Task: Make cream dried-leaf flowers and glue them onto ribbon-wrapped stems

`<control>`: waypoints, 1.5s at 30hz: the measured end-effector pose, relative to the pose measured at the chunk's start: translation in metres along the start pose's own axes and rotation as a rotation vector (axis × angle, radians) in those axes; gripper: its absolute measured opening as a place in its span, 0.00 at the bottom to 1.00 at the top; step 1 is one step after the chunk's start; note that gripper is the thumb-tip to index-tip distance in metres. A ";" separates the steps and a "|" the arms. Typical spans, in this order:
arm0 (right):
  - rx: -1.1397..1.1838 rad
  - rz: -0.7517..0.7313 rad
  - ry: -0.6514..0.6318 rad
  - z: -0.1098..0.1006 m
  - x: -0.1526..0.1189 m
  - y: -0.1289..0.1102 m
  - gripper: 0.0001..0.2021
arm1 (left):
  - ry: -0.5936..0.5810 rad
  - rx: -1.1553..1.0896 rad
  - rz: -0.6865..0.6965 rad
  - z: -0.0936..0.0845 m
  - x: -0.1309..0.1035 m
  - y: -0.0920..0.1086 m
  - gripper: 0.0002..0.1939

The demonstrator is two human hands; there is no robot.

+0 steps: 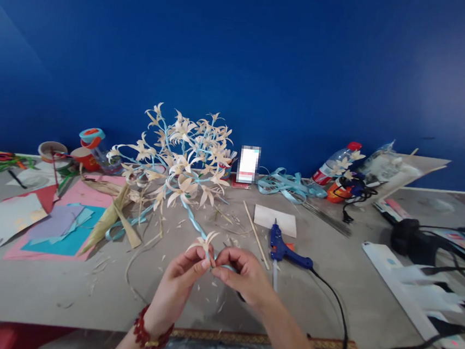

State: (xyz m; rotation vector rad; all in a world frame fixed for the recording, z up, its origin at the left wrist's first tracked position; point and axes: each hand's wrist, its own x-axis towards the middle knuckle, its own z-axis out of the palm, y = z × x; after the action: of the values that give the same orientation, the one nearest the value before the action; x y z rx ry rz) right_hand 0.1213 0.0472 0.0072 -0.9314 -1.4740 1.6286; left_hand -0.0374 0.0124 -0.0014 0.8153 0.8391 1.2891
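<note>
Left fingers (pixel 206 258) pinch a pale flower (pixel 204 242). Right fingers (pixel 229 270) grasp its stem. A glue gun (pixel 281 248) lies right.

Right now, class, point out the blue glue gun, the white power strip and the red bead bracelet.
Blue glue gun (pixel 278 247): head view, body.
White power strip (pixel 394 293): head view, casing.
Red bead bracelet (pixel 140 330): head view, beads.

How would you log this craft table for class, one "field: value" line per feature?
Left hand: pinching pale flower
Right hand: pinching light-blue strip beside flower's base
Behind hands: pale flowers on light-blue stems
Right of hands: blue glue gun, nozzle over white sheet
Far left: coloured paper sheets
Far right: white power strip
Backdrop: blue wall
</note>
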 end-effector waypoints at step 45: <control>-0.528 -0.251 0.114 0.004 -0.011 -0.012 0.10 | 0.054 0.307 0.206 0.003 -0.001 0.005 0.04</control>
State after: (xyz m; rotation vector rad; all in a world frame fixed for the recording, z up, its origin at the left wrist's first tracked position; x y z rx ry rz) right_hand 0.1238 0.0365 0.0199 -1.0455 -1.8949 1.0038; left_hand -0.0374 0.0120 0.0044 1.1383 1.0329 1.3855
